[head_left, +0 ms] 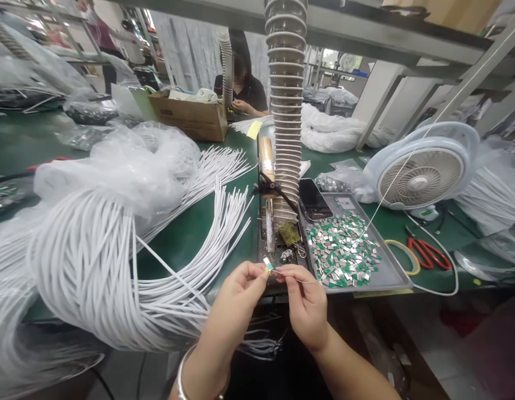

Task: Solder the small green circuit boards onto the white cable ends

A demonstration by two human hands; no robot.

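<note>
Close to the tip of a clamped soldering iron (269,222), my left hand (244,286) pinches a small green-and-silver connector board (268,265) between thumb and fingertips. Facing it, my right hand (307,303) is closed on a thin strand of solder wire (305,281), whose end reaches the board. Whether a cable is also in my left fingers, I cannot tell. Many white cables (90,261) lie bundled to the left. On the right, a grey tray (390,261) bears a heap of similar connector boards (344,250).
A ribbed fume hose (286,100) hangs over the iron. Around the tray are a phone (313,199), a fan (421,175), red-handled pliers (428,253) and a tape roll (403,255). A cardboard box (194,115) stands across the bench, near a seated co-worker (251,91).
</note>
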